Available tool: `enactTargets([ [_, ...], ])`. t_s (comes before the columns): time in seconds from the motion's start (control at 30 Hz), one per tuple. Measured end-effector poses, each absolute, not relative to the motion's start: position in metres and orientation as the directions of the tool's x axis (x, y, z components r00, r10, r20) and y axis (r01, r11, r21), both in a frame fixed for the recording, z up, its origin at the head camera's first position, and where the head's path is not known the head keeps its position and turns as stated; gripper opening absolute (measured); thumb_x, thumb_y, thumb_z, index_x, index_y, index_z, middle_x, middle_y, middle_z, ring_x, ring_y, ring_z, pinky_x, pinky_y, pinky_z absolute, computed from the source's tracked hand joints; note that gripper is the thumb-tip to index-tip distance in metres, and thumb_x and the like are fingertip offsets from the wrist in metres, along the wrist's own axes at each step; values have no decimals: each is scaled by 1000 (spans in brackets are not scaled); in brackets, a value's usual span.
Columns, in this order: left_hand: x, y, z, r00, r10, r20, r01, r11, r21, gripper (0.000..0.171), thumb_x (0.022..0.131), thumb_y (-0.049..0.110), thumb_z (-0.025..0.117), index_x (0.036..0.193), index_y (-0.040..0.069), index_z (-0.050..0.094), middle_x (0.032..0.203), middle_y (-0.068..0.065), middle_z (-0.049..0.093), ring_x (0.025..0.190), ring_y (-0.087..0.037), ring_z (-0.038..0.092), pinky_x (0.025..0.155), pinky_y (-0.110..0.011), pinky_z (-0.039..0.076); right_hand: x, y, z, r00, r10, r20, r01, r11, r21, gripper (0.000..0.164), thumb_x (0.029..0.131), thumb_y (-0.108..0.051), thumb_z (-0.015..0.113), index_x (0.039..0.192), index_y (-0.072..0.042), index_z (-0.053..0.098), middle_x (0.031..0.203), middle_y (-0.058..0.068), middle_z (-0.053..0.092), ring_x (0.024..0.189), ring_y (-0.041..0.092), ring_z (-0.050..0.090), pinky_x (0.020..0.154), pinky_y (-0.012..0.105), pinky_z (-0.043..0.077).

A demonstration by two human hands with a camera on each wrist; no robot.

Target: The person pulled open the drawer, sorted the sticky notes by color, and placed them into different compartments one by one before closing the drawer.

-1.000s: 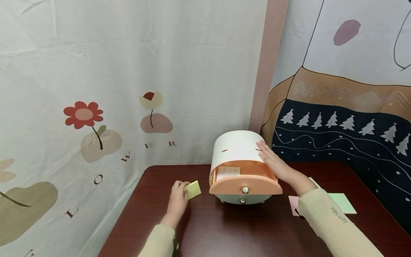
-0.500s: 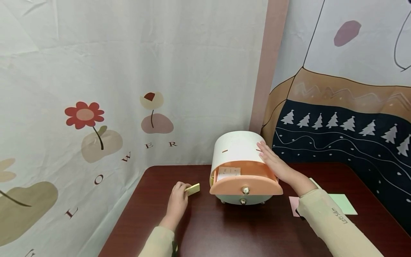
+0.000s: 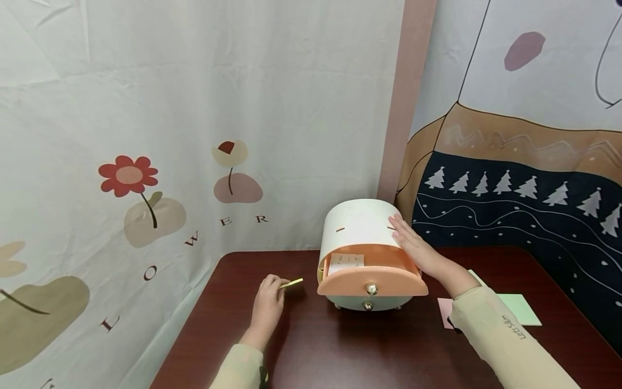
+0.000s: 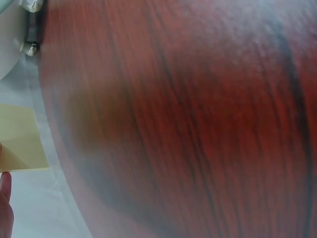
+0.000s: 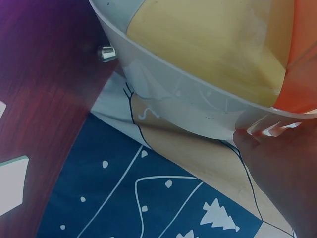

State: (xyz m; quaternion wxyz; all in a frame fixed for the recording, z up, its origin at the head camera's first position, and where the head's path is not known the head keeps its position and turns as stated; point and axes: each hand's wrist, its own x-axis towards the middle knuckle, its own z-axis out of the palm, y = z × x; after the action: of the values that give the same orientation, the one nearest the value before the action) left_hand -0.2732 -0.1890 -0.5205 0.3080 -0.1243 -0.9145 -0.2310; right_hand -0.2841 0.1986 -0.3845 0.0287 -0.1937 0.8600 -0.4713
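Observation:
My left hand [image 3: 266,305] pinches a thin yellow sticky note pad [image 3: 293,282] above the table, left of a small round-topped drawer box. The pad is seen nearly edge-on from the head; its flat yellow face [image 4: 22,141] shows in the left wrist view. The drawer box has a white shell [image 3: 359,219], and its orange upper drawer [image 3: 340,282] is pulled out with a white printed paper [image 3: 346,261] inside. On the shell's upper right side rests my right hand [image 3: 417,251], fingers extended. The right wrist view shows that hand [image 5: 277,158] against the shell.
To the right on the dark red table [image 3: 316,351] lie a pink paper [image 3: 444,312] and a light green paper [image 3: 520,309], partly behind the right sleeve. The lower green drawer [image 3: 347,302] is closed. Printed curtains hang behind the table.
The yellow pad has tilted in my left hand, from showing its broad face to nearly edge-on. My right hand stays on the shell, and the drawer has not moved.

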Motion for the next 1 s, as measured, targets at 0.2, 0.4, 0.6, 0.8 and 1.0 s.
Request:
enactTargets([
  [0.2, -274, -189, -519, -722, 93, 686, 410, 856, 315, 22, 76, -4, 74, 89, 14, 72, 83, 4, 52, 80, -14, 52, 68, -29, 50, -284, 199, -385, -923, -360, 134, -307, 480, -822, 59, 103, -41, 26, 154, -16, 10, 160, 7, -9, 146, 36, -7, 105, 72, -2],
  [0.4, -274, -189, -517, -651, 111, 751, 446, 857, 260, 22, 73, -5, 76, 86, 12, 73, 79, 2, 51, 76, -15, 51, 63, -28, 48, -283, 199, -385, -920, -364, 146, -319, 479, -818, 59, 104, -40, 26, 154, -14, 10, 160, 10, -8, 145, 38, -7, 105, 72, -2],
  [0.6, -275, -189, -513, -585, 127, 801, 487, 845, 222, 24, 70, -8, 77, 86, 10, 74, 77, 0, 51, 74, -15, 50, 61, -27, 47, -282, 199, -383, -922, -360, 143, -315, 484, -816, 58, 104, -39, 27, 154, -15, 11, 160, 9, -8, 145, 38, -7, 105, 72, -2],
  [0.8, -274, -189, -508, -581, 122, 805, 501, 833, 235, 26, 71, -9, 75, 88, 11, 74, 79, 1, 51, 76, -14, 49, 63, -26, 45, -281, 199, -380, -923, -359, 136, -310, 487, -816, 58, 103, -39, 27, 154, -15, 11, 160, 10, -8, 145, 39, -7, 104, 73, -3],
  [1.0, -274, -188, -503, -545, 116, 830, 532, 813, 236, 31, 68, -15, 72, 87, 9, 74, 80, -1, 53, 79, -17, 51, 66, -25, 45, -281, 198, -381, -923, -360, 134, -309, 487, -817, 58, 103, -40, 27, 154, -16, 11, 160, 9, -8, 145, 39, -7, 103, 73, -2],
])
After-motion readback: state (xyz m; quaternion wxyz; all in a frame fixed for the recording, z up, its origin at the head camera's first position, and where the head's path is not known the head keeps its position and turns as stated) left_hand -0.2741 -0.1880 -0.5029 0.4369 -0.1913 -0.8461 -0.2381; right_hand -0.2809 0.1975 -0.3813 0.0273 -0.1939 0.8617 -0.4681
